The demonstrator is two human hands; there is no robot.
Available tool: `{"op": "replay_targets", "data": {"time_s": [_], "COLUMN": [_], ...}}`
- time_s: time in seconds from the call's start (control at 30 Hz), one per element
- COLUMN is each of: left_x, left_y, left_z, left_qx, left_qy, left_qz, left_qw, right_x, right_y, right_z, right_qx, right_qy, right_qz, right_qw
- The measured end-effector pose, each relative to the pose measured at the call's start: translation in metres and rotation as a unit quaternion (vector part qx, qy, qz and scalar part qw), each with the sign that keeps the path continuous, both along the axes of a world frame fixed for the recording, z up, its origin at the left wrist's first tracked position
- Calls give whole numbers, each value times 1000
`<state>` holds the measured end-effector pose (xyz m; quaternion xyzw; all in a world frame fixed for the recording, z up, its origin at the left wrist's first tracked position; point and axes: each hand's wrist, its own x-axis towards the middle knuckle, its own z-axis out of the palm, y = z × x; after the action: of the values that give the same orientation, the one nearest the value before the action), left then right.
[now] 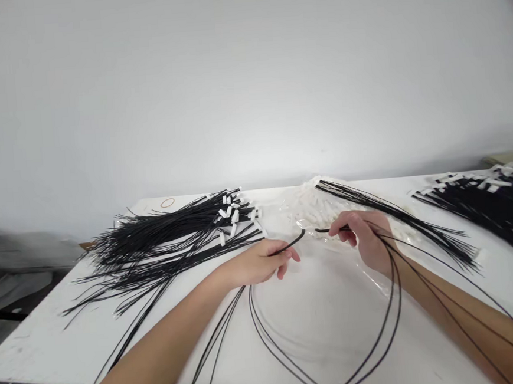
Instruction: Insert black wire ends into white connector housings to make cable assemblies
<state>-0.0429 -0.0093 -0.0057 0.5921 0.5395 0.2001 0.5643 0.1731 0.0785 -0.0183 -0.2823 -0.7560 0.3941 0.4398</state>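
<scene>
Over the middle of the table, my left hand (262,262) pinches a black cable (295,243), whose short end sticks out to the right. Facing it, my right hand (369,239) is closed on another black cable (323,230) with its end pointing left. A small gap separates the two ends. Thin black strands (395,287) hang from both hands and loop down past the table's front edge. Just behind the right hand lies a clear plastic bag (302,203) of small white pieces. Whether the two held ends belong to one looped cable I cannot tell.
A large bundle of black cables (154,241) with white connectors (234,216) lies left on the white table (33,345). A smaller bundle (400,213) rests partly over the bag. Another pile (507,213) is at far right. A rubber band (167,202) lies near the wall (248,86).
</scene>
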Motion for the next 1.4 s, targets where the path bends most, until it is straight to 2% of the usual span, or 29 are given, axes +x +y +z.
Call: {"op": "replay_targets", "data": {"time_s": [0.13,0.3,0.43,0.5,0.57,0.73,0.87,1.0,1.1,1.17,1.3,1.4], "left_x": [-1,-4,-6,-6,-5,3,4,-2,-5,-6,-6,-5], "left_y": [-2,-3,-4,-4,-5,-7,-5,0,4,6,8,8], "left_z": [4,8,10,10,11,9,2,-5,-9,-11,-12,-11], "left_qx": [-7,-8,-1,-1,-20,-99,-132,-119,-113,-109,-100,-85], "left_qy": [33,71,84,84,57,-107,-216,-224,-224,-231,-245,-247], "left_qz": [-34,-40,-35,-33,-38,-26,44,125,165,182,215,240], "left_qw": [999,997,996,996,997,989,966,959,954,949,940,935], "right_x": [-4,-3,3,7,9,9,6,4,3,1,-6,-11], "right_y": [1,8,15,19,22,21,8,-6,-15,-20,-31,-39], "right_z": [7,16,23,24,23,13,8,13,16,17,15,12], "right_qx": [-187,-311,-360,-357,-339,-233,-99,26,134,237,454,512], "right_qy": [116,228,295,306,297,206,102,13,-89,-172,-249,-251], "right_qz": [-28,-32,-27,-25,-24,-35,55,124,179,197,157,144], "right_qw": [975,922,885,882,892,950,988,992,971,936,841,808]}}
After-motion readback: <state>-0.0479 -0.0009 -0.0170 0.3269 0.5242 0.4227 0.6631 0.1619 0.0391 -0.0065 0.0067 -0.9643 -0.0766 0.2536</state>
